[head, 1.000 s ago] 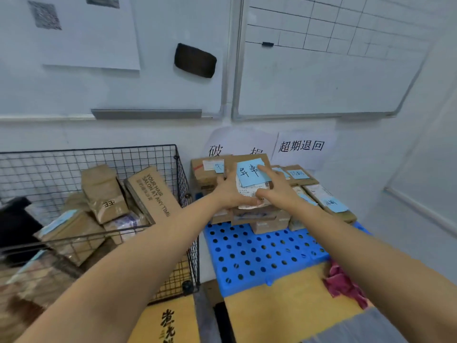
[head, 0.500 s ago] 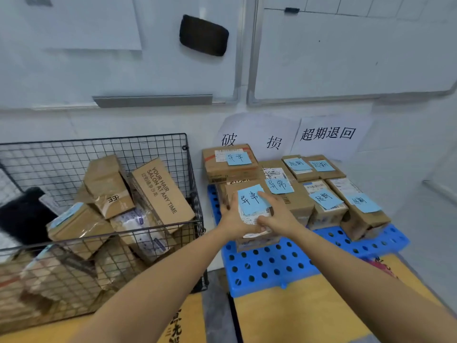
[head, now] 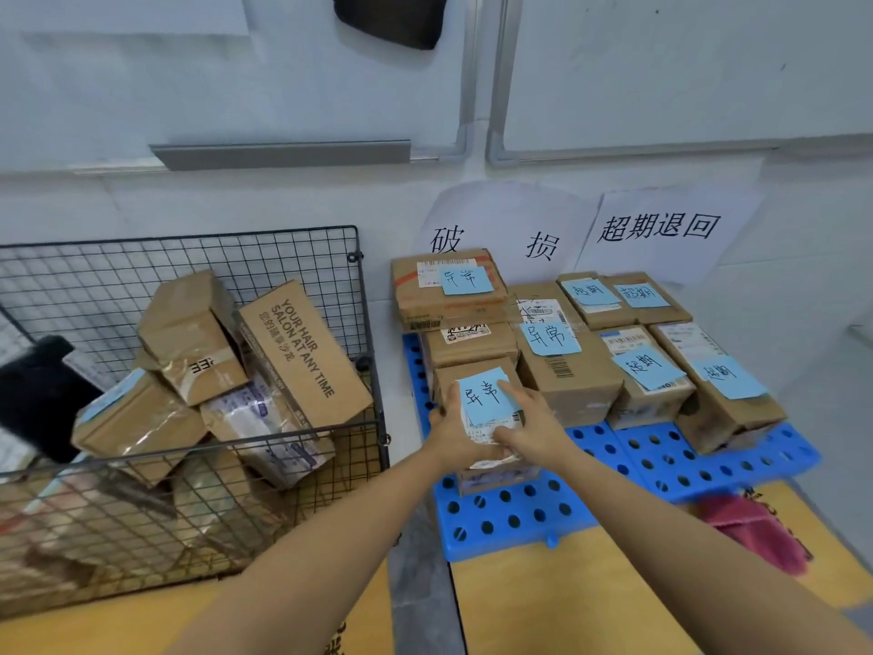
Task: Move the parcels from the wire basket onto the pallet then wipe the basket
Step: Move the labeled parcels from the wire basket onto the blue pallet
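Observation:
A small brown parcel (head: 477, 385) with a blue handwritten note on top sits low at the front of the left row on the blue perforated pallet (head: 661, 460). My left hand (head: 451, 434) grips its left side. My right hand (head: 531, 420) holds its right side, fingers curled over the top edge. Whether the parcel rests fully on the pallet I cannot tell. Left of the pallet stands the black wire basket (head: 189, 446), which holds several brown parcels, among them a long box printed "YOUR HAIR SALON" (head: 302, 352).
Several noted parcels (head: 567, 371) fill the pallet's back and right. A pink cloth (head: 751, 527) lies on the yellow floor by the pallet's front right corner. A black object (head: 38, 394) sits at the basket's left. Paper signs and whiteboards hang on the wall behind.
Both hands have lowered the noted parcel from in front of the stack down to the pallet's front left. The view has tilted down and closer.

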`<state>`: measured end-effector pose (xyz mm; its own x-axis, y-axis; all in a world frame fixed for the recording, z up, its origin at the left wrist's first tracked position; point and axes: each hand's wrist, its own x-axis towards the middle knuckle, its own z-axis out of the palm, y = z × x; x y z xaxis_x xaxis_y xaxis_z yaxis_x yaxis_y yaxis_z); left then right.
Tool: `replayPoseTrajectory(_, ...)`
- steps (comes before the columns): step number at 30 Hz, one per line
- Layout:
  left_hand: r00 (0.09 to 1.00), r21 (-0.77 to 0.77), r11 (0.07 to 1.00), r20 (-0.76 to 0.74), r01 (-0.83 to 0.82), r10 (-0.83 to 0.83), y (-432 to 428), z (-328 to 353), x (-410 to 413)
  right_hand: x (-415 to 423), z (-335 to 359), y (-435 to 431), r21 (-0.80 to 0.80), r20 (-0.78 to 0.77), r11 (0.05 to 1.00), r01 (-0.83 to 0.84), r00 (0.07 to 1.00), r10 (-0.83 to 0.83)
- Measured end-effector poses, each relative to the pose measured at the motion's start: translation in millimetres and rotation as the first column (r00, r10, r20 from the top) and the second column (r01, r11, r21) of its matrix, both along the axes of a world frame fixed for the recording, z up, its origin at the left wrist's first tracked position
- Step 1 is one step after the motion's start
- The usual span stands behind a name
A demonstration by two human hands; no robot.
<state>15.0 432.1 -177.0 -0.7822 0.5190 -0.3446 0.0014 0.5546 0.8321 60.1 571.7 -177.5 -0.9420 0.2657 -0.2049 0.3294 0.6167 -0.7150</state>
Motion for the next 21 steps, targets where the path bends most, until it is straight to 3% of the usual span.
replayPoseTrajectory(15,0.999,-0.102,0.994,-0.023,0.044,-0.046,17.5,0.3,-2.1,12.2,-6.8,0.9,0.195,-0.029,0.973,0.121,0.993,-0.118)
replayPoseTrajectory(21,0.991,-0.151,0.983,-0.065,0.103,-0.114,15.5,6.7,-1.1,28.9,13.7,3.4,0.251,-0.108,0.954,0.165,0.984,-0.142)
